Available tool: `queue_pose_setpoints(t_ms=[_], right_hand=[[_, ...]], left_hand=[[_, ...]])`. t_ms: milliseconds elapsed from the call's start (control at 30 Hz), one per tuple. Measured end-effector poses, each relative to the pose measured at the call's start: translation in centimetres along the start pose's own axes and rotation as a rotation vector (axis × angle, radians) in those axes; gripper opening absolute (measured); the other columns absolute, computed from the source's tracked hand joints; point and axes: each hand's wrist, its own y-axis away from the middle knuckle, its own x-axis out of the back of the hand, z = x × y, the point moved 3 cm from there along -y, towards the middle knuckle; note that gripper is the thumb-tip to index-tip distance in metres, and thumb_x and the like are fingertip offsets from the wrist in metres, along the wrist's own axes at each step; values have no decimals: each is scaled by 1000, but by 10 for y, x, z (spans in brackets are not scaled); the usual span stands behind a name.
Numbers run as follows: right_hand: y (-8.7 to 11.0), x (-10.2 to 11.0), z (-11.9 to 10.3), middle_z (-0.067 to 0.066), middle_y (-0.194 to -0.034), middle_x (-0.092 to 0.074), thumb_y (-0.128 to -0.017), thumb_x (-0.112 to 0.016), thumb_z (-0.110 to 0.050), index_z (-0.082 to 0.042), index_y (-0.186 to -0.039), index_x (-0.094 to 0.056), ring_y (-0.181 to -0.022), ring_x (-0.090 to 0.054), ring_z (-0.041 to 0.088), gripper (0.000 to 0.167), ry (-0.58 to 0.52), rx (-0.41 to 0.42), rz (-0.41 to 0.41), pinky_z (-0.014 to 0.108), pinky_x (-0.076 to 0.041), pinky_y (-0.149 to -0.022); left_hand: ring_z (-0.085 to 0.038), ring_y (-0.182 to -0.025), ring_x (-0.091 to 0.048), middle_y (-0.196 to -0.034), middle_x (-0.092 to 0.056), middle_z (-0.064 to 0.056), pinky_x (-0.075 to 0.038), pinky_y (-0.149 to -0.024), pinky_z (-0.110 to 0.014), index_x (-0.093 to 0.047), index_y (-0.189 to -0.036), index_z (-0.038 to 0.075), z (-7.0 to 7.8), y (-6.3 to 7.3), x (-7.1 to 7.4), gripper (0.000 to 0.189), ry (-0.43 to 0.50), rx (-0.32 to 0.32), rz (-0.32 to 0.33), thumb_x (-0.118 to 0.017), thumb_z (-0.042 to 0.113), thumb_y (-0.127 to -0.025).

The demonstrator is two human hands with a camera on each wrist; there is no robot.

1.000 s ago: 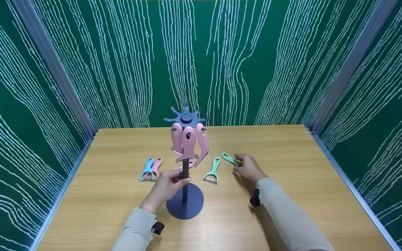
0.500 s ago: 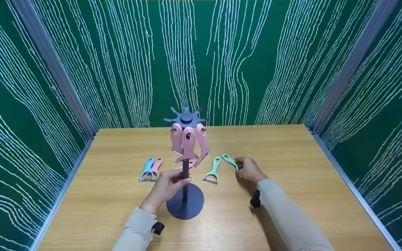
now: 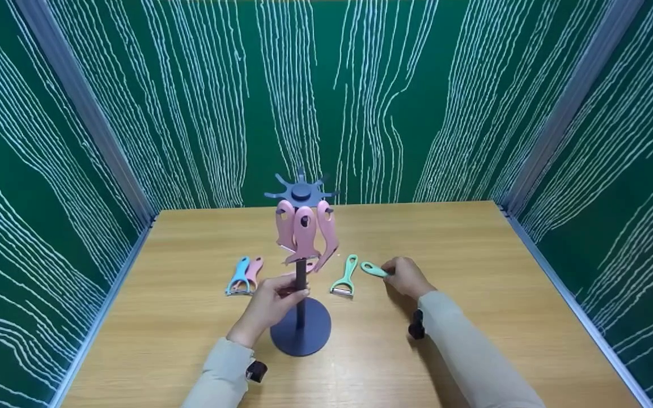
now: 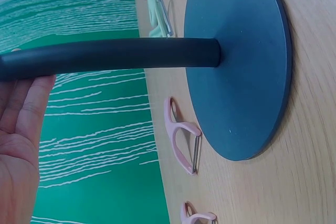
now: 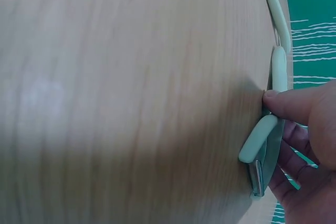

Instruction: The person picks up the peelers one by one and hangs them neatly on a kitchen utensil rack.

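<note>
My left hand grips the post of a dark rotating-style rack, its round base on the table. Three pink peelers hang by their handle holes from hooks on the front of the rack. To the right, my right hand pinches a green peeler around its neck, low at the tabletop. Its blade end is hidden by the hand in the head view, but the right wrist view shows the blade beside the fingers. A second green peeler lies just left of it.
A blue peeler and a pink peeler lie side by side left of the rack. Another pink peeler lies behind the post. Green walls with white lines enclose the wooden table.
The green peeler at my right hand has turned, its handle end swinging down closer to level in the head view. My left hand and the rack stay put.
</note>
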Motion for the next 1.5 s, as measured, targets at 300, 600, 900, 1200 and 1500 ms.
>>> queue_pose_setpoints(t_ms=[300,600,900,1200,1500], right_hand=[[8,8,-14,20,-121,-74,-102,-70,3,4,-122,-76,-113,-69,34,22,-20,-11,10,52,-60,-101],[17,16,-27,18,-118,-74,-101,-73,1,2,-122,-78,-110,-71,31,21,-65,20,38,49,-62,-99],[25,21,-41,15,-109,-73,-99,-73,5,4,-121,-78,-100,-70,27,22,-112,91,114,46,-63,-92],[32,25,-49,12,-104,-74,-98,-75,5,2,-118,-79,-97,-69,24,21,-124,124,170,40,-61,-87],[43,32,-61,12,-106,-74,-98,-75,4,0,-119,-79,-101,-68,26,21,-184,128,221,43,-61,-92]], left_hand=[[-30,-108,-78,-119,-80,-21,-65,-97,-41,-80,-123,8,2,1,-2,20,11,8,-13,-71,15,-107],[-26,-108,-77,-117,-82,-10,-65,-99,-41,-80,-124,12,1,2,-1,20,0,36,-4,-72,18,-107],[-26,-105,-78,-115,-82,-12,-66,-96,-36,-80,-123,9,0,1,0,20,5,14,9,-74,15,-105],[-28,-105,-78,-115,-82,-14,-66,-95,-38,-79,-126,7,-1,-1,-1,23,6,-2,9,-74,14,-105],[-27,-107,-78,-118,-82,-14,-66,-97,-36,-79,-127,10,2,0,-1,23,12,9,-7,-73,16,-106]])
